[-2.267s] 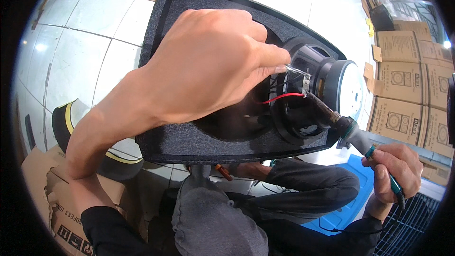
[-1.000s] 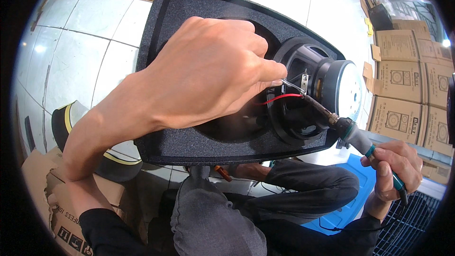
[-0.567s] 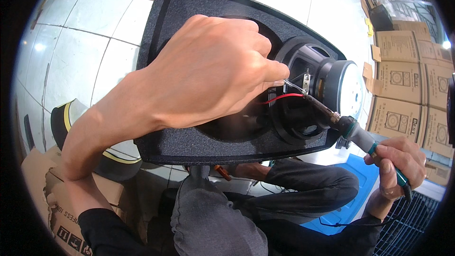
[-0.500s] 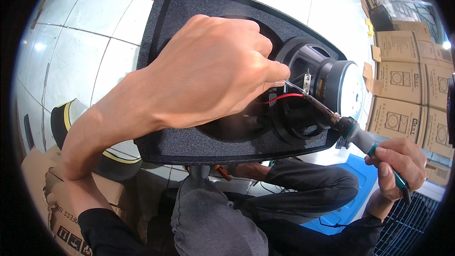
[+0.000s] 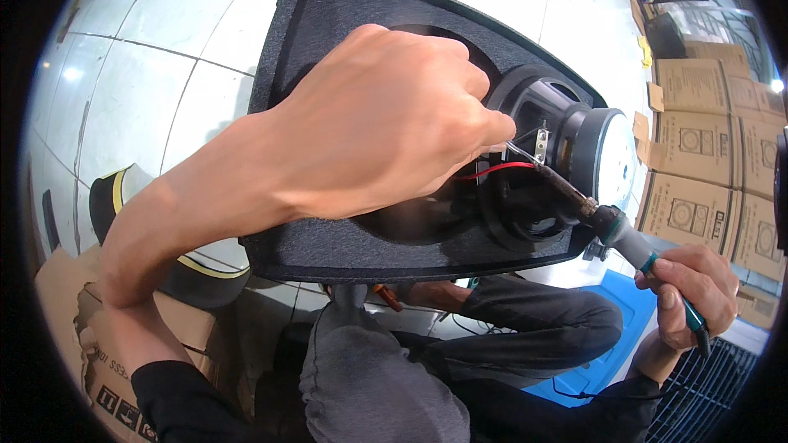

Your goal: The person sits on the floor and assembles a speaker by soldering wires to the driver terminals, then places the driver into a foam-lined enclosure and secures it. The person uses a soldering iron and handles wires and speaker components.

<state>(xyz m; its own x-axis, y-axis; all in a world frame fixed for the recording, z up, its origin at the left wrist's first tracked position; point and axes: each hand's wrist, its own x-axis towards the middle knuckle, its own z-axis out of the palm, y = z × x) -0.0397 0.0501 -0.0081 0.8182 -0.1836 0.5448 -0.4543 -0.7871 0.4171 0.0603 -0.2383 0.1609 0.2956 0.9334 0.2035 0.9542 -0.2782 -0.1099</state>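
Note:
My left hand (image 5: 402,127) reaches over a dark speaker cabinet (image 5: 328,248). Its fingers pinch a thin silvery wire (image 5: 520,152); whether it is solder or a lead I cannot tell. A loudspeaker driver (image 5: 595,156) rests tilted on the cabinet, its metal terminal tab (image 5: 541,146) facing my fingers. One red wire (image 5: 497,169) runs from beneath my left hand to that terminal. In my right hand (image 5: 694,291) is a soldering iron (image 5: 628,244) with a grey and green handle, its tip at the terminal beside the silvery wire. My left hand hides part of the cabinet opening.
Stacked cardboard boxes (image 5: 698,148) stand at the right. A blue plastic piece (image 5: 603,312) and a dark grille (image 5: 710,390) lie lower right. At the left are a round black part with a yellow ring (image 5: 209,283) and a torn carton (image 5: 78,328). White floor tiles (image 5: 168,20) surround the cabinet.
The cabinet and driver appear slightly further right in the picture, and my left hand has shifted right with them. The iron's tip stays at the terminal; both grips are unchanged.

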